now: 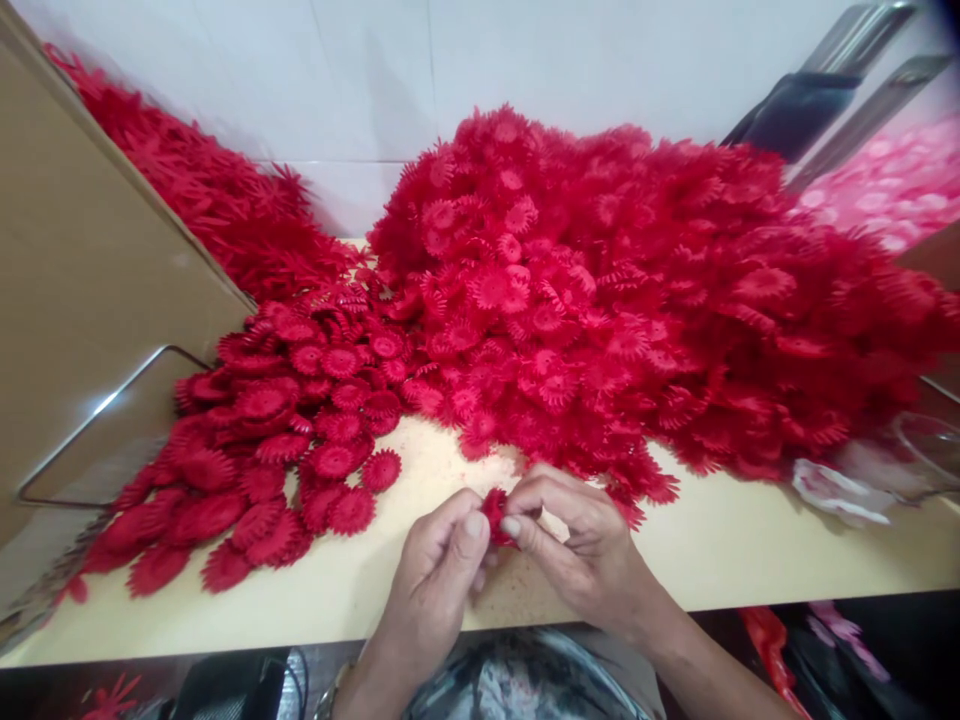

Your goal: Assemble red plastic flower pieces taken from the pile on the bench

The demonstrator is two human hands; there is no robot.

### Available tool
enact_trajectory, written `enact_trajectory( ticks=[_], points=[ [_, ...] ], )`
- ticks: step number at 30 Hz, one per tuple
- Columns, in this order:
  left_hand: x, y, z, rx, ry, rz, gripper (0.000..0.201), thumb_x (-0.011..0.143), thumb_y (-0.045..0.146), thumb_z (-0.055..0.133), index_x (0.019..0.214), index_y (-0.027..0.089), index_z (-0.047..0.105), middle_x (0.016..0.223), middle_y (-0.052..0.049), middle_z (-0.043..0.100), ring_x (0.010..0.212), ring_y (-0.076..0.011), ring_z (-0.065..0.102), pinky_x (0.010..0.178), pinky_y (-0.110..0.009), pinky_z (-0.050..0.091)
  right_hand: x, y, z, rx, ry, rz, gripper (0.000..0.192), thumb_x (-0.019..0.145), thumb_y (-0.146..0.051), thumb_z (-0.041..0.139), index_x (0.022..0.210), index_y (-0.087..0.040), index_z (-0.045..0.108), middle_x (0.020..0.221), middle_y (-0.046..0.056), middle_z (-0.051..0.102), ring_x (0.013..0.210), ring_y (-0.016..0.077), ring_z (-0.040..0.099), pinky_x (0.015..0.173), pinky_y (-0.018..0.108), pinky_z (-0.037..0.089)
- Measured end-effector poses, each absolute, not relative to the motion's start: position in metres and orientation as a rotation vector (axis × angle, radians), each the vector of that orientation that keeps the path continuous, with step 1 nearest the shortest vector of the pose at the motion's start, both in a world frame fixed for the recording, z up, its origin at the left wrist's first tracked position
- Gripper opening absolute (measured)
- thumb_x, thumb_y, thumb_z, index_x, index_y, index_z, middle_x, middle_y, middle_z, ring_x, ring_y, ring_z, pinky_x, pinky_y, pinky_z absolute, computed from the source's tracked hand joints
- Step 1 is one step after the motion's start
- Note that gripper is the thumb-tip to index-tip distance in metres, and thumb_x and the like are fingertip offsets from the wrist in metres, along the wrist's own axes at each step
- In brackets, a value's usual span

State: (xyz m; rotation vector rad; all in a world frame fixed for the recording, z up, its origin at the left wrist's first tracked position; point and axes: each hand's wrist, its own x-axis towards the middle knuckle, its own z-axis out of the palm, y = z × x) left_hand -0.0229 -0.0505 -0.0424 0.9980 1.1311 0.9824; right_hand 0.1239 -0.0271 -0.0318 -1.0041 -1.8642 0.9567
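Between the fingertips of both hands is a small red flower piece [495, 512], partly hidden by the fingers. My left hand [442, 550] pinches its left side with thumb and forefinger. From the right, the thumb and forefinger of my right hand [574, 540] close on the same piece. Just beyond the hands spreads a big heap of red fringed flower pieces [540, 330]. To the left lies a looser pile of thicker red flower discs [262, 450], some overlapping on the tabletop [420, 460].
A cardboard panel [97, 220] with a bent metal wire [112, 400] stands on the left. Behind it are more red strip-like pieces [217, 190]. Pink pieces [892, 180], dark-and-silver objects [810, 90] and a crumpled white item [840, 492] are on the right. A white wall [360, 80] closes the back.
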Motion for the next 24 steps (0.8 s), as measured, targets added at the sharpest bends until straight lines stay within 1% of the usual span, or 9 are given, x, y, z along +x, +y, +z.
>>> enact_trajectory(
  ticks=[2, 5, 10, 15, 20, 24],
  points=[
    [-0.025, -0.051, -0.045, 0.956, 1.091, 0.947, 0.039, 0.081, 0.053, 0.047, 0.064, 0.018, 0.047, 0.056, 0.003, 0.044, 0.048, -0.0087, 0.038, 0.044, -0.021, 0.029, 0.124, -0.027, -0.031, -1.018, -1.887, 0.912, 0.013, 0.085, -0.016, 0.049, 0.073, -0.017, 0.053, 0.064, -0.001, 0.05, 0.059, 0.0106, 0.049, 0.054, 0.023, 0.038],
    [-0.027, -0.052, -0.05, 0.925, 1.079, 0.951, 0.038, 0.08, 0.05, 0.05, 0.062, 0.017, 0.048, 0.054, 0.002, 0.045, 0.046, -0.008, 0.039, 0.044, -0.02, 0.029, 0.123, -0.029, -0.028, -1.016, -1.936, 0.891, 0.013, 0.085, -0.015, 0.046, 0.074, -0.017, 0.05, 0.064, -0.001, 0.049, 0.058, 0.0105, 0.047, 0.054, 0.023, 0.037],
    [-0.026, -0.055, -0.051, 0.791, 1.045, 1.004, 0.037, 0.076, 0.048, 0.057, 0.061, 0.015, 0.053, 0.053, 0.001, 0.048, 0.046, -0.0083, 0.041, 0.042, -0.02, 0.029, 0.121, -0.032, -0.026, -1.013, -1.893, 1.072, 0.017, 0.088, -0.017, 0.041, 0.071, -0.018, 0.045, 0.062, -0.002, 0.05, 0.055, 0.0095, 0.046, 0.052, 0.022, 0.036],
    [-0.022, -0.055, -0.05, 0.621, 0.974, 1.055, 0.037, 0.069, 0.047, 0.065, 0.058, 0.015, 0.052, 0.048, 0.002, 0.047, 0.043, -0.0078, 0.039, 0.04, -0.019, 0.028, 0.121, -0.034, -0.028, -1.021, -1.838, 1.13, 0.019, 0.088, -0.023, 0.039, 0.07, -0.019, 0.041, 0.06, -0.002, 0.044, 0.055, 0.0107, 0.042, 0.052, 0.024, 0.034],
    [-0.021, -0.056, -0.049, 0.532, 0.914, 1.065, 0.038, 0.066, 0.048, 0.067, 0.056, 0.015, 0.051, 0.045, 0.001, 0.05, 0.039, -0.0076, 0.041, 0.037, -0.019, 0.024, 0.12, -0.036, -0.034, -1.017, -1.632, 1.393, 0.024, 0.09, -0.036, 0.039, 0.072, -0.019, 0.042, 0.06, -0.003, 0.04, 0.055, 0.0115, 0.041, 0.052, 0.025, 0.034],
    [-0.019, -0.057, -0.049, 0.515, 0.903, 1.08, 0.036, 0.067, 0.045, 0.067, 0.056, 0.014, 0.052, 0.045, 0.001, 0.052, 0.037, -0.0076, 0.042, 0.036, -0.019, 0.022, 0.117, -0.04, -0.036, -0.923, -1.432, 1.596, 0.024, 0.089, -0.039, 0.042, 0.075, -0.02, 0.042, 0.059, -0.003, 0.041, 0.052, 0.0112, 0.043, 0.051, 0.025, 0.038]
  ],
)
